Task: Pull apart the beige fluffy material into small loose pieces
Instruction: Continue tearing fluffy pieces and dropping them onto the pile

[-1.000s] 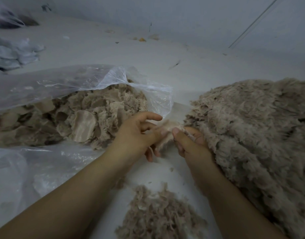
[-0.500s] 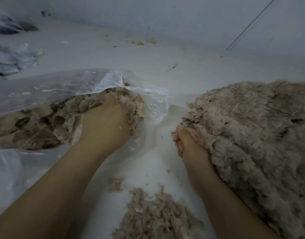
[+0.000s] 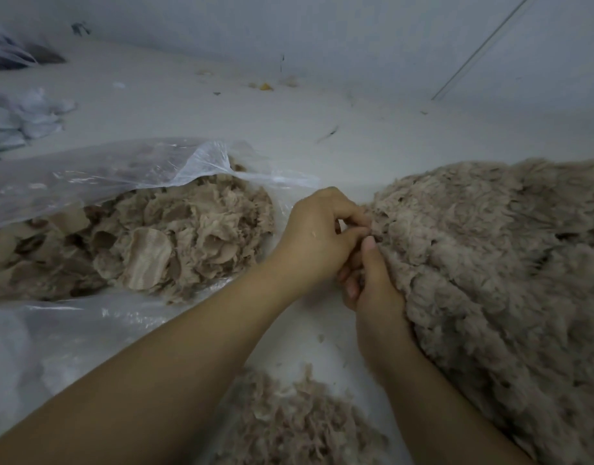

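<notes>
A big mound of beige fluffy material [image 3: 490, 263] fills the right side. At its left edge my left hand [image 3: 319, 239] pinches a tuft between thumb and curled fingers. Just below it, my right hand [image 3: 372, 283] grips the same edge, thumb up against the fluff. A clear plastic bag [image 3: 87, 176] on the left holds several torn beige pieces [image 3: 175, 236]. A small heap of loose pieces [image 3: 299, 417] lies near the bottom, between my forearms.
The pale work surface [image 3: 222, 105] runs back to a wall, with small scraps scattered on it. Crumpled whitish material [image 3: 20, 119] sits at the far left. More clear plastic [image 3: 37, 347] spreads over the lower left.
My left hand came out of the bag, where it was half a second ago, and moved right to the mound's edge beside my right hand. The right hand stayed at the mound.
</notes>
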